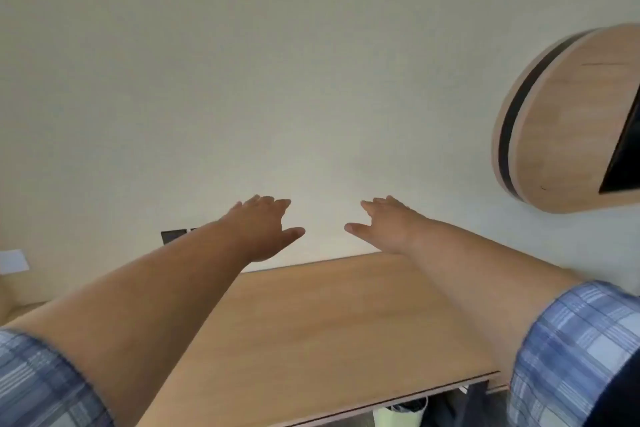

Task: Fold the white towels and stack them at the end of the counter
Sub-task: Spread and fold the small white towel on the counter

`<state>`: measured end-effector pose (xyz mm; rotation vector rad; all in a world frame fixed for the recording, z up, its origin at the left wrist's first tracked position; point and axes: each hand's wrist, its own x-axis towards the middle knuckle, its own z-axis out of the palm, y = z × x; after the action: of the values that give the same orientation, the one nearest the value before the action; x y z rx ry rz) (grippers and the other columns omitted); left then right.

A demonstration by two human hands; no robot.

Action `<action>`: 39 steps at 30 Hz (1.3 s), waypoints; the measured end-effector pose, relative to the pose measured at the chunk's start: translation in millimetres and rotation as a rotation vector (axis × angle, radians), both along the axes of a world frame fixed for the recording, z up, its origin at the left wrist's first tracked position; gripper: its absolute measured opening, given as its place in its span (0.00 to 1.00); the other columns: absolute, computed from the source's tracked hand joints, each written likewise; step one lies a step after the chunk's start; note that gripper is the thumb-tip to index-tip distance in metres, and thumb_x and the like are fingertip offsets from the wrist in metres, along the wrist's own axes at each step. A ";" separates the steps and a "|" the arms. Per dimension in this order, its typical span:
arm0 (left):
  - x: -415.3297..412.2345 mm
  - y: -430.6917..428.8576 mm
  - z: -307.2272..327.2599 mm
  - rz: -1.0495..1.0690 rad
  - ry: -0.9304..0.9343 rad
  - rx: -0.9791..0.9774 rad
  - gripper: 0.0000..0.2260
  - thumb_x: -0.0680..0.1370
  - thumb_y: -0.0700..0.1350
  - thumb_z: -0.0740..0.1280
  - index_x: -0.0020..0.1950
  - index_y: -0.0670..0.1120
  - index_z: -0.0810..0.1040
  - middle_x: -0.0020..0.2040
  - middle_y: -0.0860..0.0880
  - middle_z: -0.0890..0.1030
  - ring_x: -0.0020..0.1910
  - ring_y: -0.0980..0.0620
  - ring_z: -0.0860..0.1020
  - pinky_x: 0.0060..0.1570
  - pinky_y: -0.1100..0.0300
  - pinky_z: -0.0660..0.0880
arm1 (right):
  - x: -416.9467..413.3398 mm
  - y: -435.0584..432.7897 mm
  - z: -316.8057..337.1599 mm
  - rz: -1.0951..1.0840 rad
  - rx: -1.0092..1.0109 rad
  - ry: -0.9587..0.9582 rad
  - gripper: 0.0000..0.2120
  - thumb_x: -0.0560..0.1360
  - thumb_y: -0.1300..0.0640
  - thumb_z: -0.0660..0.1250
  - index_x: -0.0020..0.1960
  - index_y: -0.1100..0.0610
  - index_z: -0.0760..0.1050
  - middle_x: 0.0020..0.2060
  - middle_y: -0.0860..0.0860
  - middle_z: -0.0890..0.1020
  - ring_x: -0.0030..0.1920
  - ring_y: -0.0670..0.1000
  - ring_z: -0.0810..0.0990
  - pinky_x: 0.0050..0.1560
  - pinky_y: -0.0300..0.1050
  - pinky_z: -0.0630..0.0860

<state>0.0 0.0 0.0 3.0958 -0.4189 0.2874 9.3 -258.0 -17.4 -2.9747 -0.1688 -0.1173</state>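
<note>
- Head view: two bare forearms reach out over the wooden desk [329, 322] toward the pale wall [242, 80] at the far side.
- The left grip [266, 227] is spread wide, fingers straight, thumb out to the right, holding nothing.
- The right grip [386, 225] is spread flat too, thumb out to the left, holding nothing; the two are near each other but apart.
- Where the towels lie cannot be told from this view.
- A round wooden panel [571, 121] hangs on the wall at the right.

blue plaid sleeves [575, 350], tan wood counter [346, 322]
</note>
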 end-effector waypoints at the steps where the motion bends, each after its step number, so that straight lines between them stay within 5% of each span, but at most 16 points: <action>1: 3.4 -8.5 -2.9 -0.020 0.003 0.013 0.34 0.79 0.67 0.54 0.80 0.51 0.55 0.77 0.49 0.63 0.77 0.48 0.58 0.74 0.45 0.58 | -0.9 -7.5 -3.2 -0.018 -0.002 0.003 0.39 0.78 0.29 0.50 0.79 0.53 0.56 0.78 0.51 0.61 0.79 0.54 0.50 0.73 0.54 0.57; 6: 15.3 -63.5 -15.6 -0.105 0.023 0.029 0.33 0.79 0.66 0.54 0.80 0.50 0.56 0.77 0.48 0.63 0.77 0.47 0.58 0.74 0.45 0.58 | -6.8 -56.6 -25.9 -0.107 0.011 0.033 0.37 0.77 0.30 0.52 0.77 0.53 0.60 0.71 0.51 0.68 0.76 0.55 0.57 0.70 0.56 0.63; 11: 22.1 -146.4 -33.9 -0.228 0.036 0.062 0.33 0.79 0.66 0.55 0.79 0.50 0.57 0.77 0.46 0.64 0.77 0.46 0.58 0.73 0.45 0.59 | -27.1 -128.8 -49.4 -0.204 0.040 0.054 0.31 0.77 0.30 0.55 0.65 0.55 0.68 0.64 0.54 0.72 0.72 0.59 0.63 0.66 0.58 0.66; 15: 20.6 -229.0 -59.0 -0.346 0.055 0.061 0.33 0.79 0.65 0.56 0.79 0.48 0.57 0.77 0.46 0.64 0.76 0.45 0.59 0.73 0.44 0.60 | -52.2 -202.8 -75.1 -0.300 0.036 0.066 0.38 0.77 0.29 0.54 0.76 0.55 0.62 0.72 0.55 0.69 0.74 0.59 0.60 0.71 0.59 0.62; 23: -4.7 -414.4 -118.2 -0.461 0.186 0.030 0.33 0.80 0.64 0.57 0.80 0.48 0.56 0.78 0.46 0.62 0.77 0.45 0.59 0.74 0.48 0.58 | -114.0 -376.6 -135.9 -0.524 0.123 0.114 0.39 0.76 0.30 0.55 0.76 0.56 0.64 0.71 0.55 0.71 0.71 0.58 0.69 0.69 0.55 0.67; 29: -15.7 -534.1 -159.4 -0.389 0.235 -0.034 0.33 0.80 0.63 0.59 0.79 0.49 0.57 0.77 0.45 0.64 0.75 0.44 0.61 0.72 0.49 0.59 | -145.0 -507.9 -162.0 -0.483 0.182 0.148 0.27 0.80 0.39 0.56 0.70 0.56 0.72 0.64 0.55 0.77 0.65 0.59 0.74 0.64 0.55 0.73; 33: -18.9 -588.6 -184.2 -0.371 0.254 -0.043 0.33 0.79 0.63 0.60 0.79 0.50 0.57 0.77 0.45 0.63 0.76 0.43 0.60 0.72 0.47 0.60 | -142.1 -567.7 -177.1 -0.552 0.197 0.226 0.38 0.76 0.31 0.57 0.78 0.53 0.60 0.75 0.55 0.66 0.75 0.61 0.61 0.71 0.57 0.66; 36: -8.5 -614.4 -198.6 -0.348 0.282 -0.012 0.33 0.79 0.63 0.58 0.80 0.50 0.54 0.78 0.45 0.60 0.77 0.43 0.56 0.74 0.45 0.57 | -115.7 -595.4 -188.4 -0.464 0.195 0.260 0.35 0.75 0.31 0.55 0.75 0.50 0.64 0.71 0.53 0.71 0.73 0.60 0.65 0.68 0.58 0.69; 39: 14.1 -629.4 -214.1 -0.308 0.289 0.015 0.34 0.80 0.64 0.57 0.80 0.51 0.52 0.79 0.46 0.57 0.79 0.42 0.52 0.75 0.47 0.52 | -82.3 -608.1 -202.4 -0.449 0.178 0.294 0.38 0.74 0.29 0.55 0.78 0.48 0.58 0.76 0.53 0.64 0.76 0.59 0.59 0.71 0.60 0.65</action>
<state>14.1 -629.4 -214.1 2.9560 -0.8692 -0.1639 -73.0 -866.1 -219.9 -2.7553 0.5164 0.2396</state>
